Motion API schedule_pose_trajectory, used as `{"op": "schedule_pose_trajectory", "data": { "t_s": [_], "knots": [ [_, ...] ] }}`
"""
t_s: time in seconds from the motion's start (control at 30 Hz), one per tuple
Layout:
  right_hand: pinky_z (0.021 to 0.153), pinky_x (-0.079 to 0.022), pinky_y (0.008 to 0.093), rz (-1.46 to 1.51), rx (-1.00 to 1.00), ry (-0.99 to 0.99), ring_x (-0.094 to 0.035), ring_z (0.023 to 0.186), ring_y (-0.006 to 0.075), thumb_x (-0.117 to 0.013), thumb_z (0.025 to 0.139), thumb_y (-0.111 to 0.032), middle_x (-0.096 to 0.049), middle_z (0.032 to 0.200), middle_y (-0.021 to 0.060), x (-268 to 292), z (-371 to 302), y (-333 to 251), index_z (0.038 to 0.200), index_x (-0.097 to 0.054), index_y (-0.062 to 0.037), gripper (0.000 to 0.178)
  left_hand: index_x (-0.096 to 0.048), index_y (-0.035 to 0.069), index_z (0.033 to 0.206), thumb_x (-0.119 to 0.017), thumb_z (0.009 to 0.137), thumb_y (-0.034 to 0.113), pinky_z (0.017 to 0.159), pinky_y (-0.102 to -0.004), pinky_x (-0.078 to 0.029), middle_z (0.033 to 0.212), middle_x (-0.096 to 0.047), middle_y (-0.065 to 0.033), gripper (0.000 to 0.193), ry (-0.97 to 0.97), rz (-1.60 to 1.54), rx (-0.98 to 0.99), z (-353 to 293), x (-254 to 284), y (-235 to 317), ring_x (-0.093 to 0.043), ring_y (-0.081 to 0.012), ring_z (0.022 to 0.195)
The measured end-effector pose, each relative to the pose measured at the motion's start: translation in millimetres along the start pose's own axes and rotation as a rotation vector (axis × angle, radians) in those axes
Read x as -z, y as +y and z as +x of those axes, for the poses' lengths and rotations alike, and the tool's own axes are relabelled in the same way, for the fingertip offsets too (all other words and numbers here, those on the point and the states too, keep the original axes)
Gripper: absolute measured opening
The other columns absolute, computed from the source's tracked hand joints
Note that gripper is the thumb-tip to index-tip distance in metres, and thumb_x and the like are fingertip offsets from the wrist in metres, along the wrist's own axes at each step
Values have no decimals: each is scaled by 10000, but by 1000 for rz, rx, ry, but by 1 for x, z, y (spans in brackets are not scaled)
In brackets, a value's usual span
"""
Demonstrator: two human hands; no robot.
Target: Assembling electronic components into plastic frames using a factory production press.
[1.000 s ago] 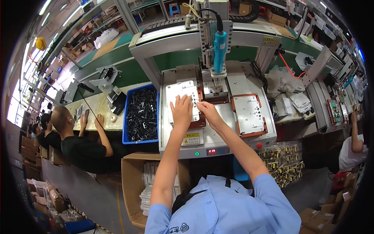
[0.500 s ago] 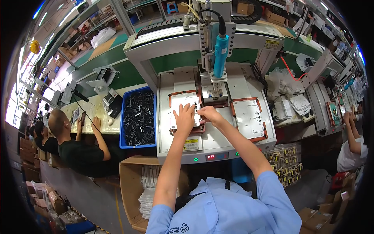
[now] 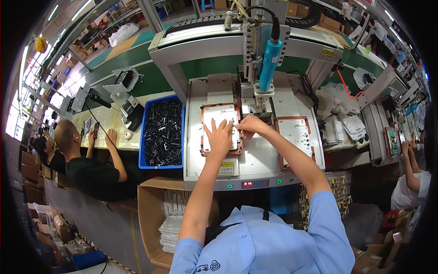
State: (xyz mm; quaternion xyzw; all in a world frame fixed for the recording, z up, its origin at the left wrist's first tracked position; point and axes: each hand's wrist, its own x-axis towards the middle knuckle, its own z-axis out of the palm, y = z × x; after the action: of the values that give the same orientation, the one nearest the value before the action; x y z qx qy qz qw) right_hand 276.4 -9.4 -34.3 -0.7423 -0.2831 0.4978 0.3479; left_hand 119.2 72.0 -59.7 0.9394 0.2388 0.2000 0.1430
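A white flat panel (image 3: 212, 115) with small dark holes lies in a reddish-brown frame fixture (image 3: 202, 147) on the left of the machine bed. My left hand (image 3: 220, 137) rests on it with fingers spread. At the panel's right edge my right hand (image 3: 251, 127) is closed, its thumb and fingertips pinched together. Whatever those fingertips hold, if anything, is too small to make out. A second white panel (image 3: 293, 137) sits in a like fixture to the right. Between and behind the two fixtures hangs a blue electric screwdriver (image 3: 270, 66), upright on the machine's gantry.
A blue bin (image 3: 142, 146) of small black parts stands left of the machine bed. Below it is an open cardboard box (image 3: 150, 219) with wrapped white pieces. Co-workers sit left and right. Bagged white parts (image 3: 337, 102) lie to the right, past the gantry leg.
The whole view has shifted a little. My right hand has edged up along the panel's right edge, its fingers more curled. My left hand stays spread on the panel.
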Motion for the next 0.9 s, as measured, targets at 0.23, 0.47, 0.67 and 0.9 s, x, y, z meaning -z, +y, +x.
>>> {"op": "schedule_pose_trajectory", "data": {
  "t_s": [0.23, 0.47, 0.67, 0.9],
  "knots": [
    [500, -555, 318, -266, 100, 107, -651, 523, 190, -578, 825, -238, -661, 628, 115, -1, 1, -5, 708, -668, 37, 312, -602, 193, 1217, -583, 862, 155, 1017, -722, -87, 1327, -505, -46, 358, -66, 10, 74, -7, -7, 1, -306, -490, 1293],
    [718, -483, 507, -531, 291, 593, -620, 768, 424, -437, 951, -284, -636, 788, 256, -34, -9, -9, 1150, -570, 0, 372, -571, 205, 1251, -566, 885, 187, 1006, -728, -109, 1349, -488, -45, 366, -44, 35, 31, -12, -13, -9, -318, -488, 1288],
    [743, -473, 508, -467, 202, 648, -614, 794, 431, -392, 963, -289, -641, 810, 249, -42, 21, -9, 1348, -419, -41, 458, -549, 235, 1275, -577, 890, 196, 986, -742, -138, 1339, -499, -46, 387, -16, 65, 5, -12, -16, -8, -327, -478, 1287],
    [775, -475, 494, -456, 268, 651, -617, 839, 416, -409, 950, -283, -648, 870, 245, -47, 34, -8, 1318, -481, -70, 432, -551, 207, 1259, -580, 880, 185, 988, -744, -126, 1352, -488, -47, 381, -8, 82, -5, -13, -18, -10, -318, -480, 1293]
  ]
}}
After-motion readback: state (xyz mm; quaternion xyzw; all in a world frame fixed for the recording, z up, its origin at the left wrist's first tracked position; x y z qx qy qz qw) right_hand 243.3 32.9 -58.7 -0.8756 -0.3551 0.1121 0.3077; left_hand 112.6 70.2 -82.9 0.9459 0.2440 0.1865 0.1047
